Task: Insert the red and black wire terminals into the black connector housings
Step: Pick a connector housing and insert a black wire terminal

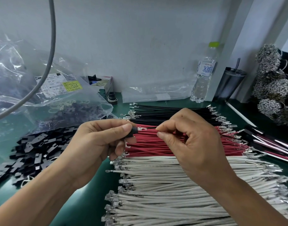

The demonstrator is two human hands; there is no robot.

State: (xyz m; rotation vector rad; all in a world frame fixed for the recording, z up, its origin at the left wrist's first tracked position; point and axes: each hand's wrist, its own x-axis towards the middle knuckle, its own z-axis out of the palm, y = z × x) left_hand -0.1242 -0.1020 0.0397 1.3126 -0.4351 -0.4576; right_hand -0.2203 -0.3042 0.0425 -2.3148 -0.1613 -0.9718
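Gripping: left hand curls round a black connector housing.
Right hand: pinches a black wire; terminal touching the housing.

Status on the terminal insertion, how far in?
Done: a few finished assemblies lie at the right edge. In hand: left hand holds a housing, right hand pinches a wire with its terminal at the housing's mouth. Left: big stacks of black wires, red wires and loose housings.
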